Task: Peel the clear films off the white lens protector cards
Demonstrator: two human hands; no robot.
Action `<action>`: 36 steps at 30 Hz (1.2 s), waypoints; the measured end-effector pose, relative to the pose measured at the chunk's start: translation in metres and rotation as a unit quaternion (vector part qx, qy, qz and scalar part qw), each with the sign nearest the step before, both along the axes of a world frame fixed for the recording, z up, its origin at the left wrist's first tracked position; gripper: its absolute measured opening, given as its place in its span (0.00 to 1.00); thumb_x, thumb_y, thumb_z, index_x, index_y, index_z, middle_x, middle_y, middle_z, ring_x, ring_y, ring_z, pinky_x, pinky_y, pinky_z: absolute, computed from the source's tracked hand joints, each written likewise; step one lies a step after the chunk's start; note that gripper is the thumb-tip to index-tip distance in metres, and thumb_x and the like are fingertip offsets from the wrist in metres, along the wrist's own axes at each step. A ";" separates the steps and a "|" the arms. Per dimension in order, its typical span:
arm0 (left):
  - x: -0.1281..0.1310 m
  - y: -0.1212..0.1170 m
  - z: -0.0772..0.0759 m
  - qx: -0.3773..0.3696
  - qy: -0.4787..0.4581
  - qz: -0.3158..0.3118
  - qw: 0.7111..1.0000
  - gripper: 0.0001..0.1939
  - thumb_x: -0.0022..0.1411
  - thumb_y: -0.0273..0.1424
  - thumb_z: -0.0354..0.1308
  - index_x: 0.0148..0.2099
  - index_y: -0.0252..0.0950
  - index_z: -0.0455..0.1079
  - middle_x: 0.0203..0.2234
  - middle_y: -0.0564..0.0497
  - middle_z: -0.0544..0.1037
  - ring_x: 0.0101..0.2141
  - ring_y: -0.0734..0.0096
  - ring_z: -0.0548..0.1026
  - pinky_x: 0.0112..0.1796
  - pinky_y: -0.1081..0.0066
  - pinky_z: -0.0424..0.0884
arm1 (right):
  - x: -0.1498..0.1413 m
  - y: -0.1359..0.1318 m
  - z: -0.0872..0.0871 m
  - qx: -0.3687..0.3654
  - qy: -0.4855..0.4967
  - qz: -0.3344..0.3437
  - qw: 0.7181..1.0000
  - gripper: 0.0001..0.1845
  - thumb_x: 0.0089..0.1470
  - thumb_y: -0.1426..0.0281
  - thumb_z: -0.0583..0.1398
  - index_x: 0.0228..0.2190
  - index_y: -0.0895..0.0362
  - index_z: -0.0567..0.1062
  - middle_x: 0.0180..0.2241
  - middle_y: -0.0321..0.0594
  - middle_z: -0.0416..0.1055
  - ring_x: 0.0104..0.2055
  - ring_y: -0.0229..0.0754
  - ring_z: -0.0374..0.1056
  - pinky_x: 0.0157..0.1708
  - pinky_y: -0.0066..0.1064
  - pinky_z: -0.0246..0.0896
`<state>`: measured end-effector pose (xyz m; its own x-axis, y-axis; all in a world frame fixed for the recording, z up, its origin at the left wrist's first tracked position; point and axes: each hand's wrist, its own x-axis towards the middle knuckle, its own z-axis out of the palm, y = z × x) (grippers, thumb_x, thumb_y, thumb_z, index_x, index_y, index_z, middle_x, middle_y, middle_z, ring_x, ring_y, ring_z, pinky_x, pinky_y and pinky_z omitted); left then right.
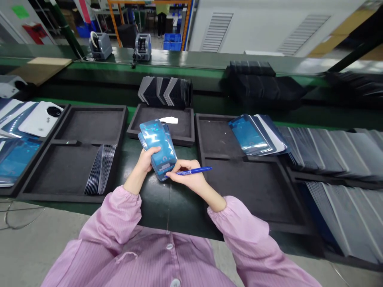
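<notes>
presumably for steadiness, the left hand (147,160) has its fingers clamped on blue panels (158,140) above the tabletop (155,205); the right hand (189,175) pinches a pen (198,170) near one end, likely for control, at the panels' lower end.

Beneath the left hand (146,160) and right hand (191,176), a dark green table (155,210) with a glossy sheen; farther off, a long green ledge (191,59) under pale reflected light. Well past the hands, straight ahead, an orange frame (114,24) and a blue crate (172,42); toward the right hand's side, a white wall (257,24) with louvred vents (217,32). Out beyond the left hand, a slanting green post (68,30); nearer, on that side, grey floor (66,235).
</notes>
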<state>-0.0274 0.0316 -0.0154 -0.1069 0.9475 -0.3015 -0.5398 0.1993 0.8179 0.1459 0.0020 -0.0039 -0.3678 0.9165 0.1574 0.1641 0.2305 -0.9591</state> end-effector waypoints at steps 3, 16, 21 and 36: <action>0.002 -0.001 0.000 0.000 -0.002 0.003 1.000 0.22 0.37 0.31 0.70 0.38 0.31 0.77 0.33 0.47 0.83 0.36 0.57 0.81 0.43 0.60 0.75 | 0.000 0.001 0.000 0.015 -0.004 -0.019 1.000 0.22 0.45 0.57 0.70 0.14 0.57 0.70 0.15 0.34 0.67 0.19 0.34 0.59 0.21 0.27 0.53; 0.000 0.001 -0.002 0.007 0.002 0.000 1.000 0.24 0.37 0.32 0.69 0.40 0.31 0.76 0.34 0.47 0.83 0.37 0.58 0.81 0.45 0.61 0.75 | 0.002 0.003 0.004 -0.056 0.038 -0.004 0.998 0.23 0.42 0.55 0.72 0.16 0.55 0.68 0.14 0.32 0.66 0.16 0.33 0.59 0.16 0.25 0.52; -0.001 -0.002 -0.003 0.009 0.008 -0.040 0.999 0.23 0.39 0.32 0.70 0.41 0.31 0.76 0.36 0.46 0.84 0.38 0.58 0.81 0.44 0.61 0.75 | 0.009 0.012 0.000 -0.075 0.131 -0.110 0.982 0.23 0.56 0.46 0.60 0.34 0.54 0.74 0.16 0.31 0.68 0.16 0.35 0.60 0.17 0.26 0.56; 0.006 -0.008 -0.015 0.001 -0.008 -0.162 0.987 0.21 0.43 0.41 0.66 0.38 0.32 0.76 0.30 0.43 0.84 0.39 0.43 0.82 0.45 0.49 0.77 | 0.013 0.028 -0.013 -0.039 0.024 -0.156 0.987 0.29 0.33 0.50 0.74 0.31 0.55 0.73 0.19 0.29 0.64 0.22 0.36 0.59 0.26 0.29 0.59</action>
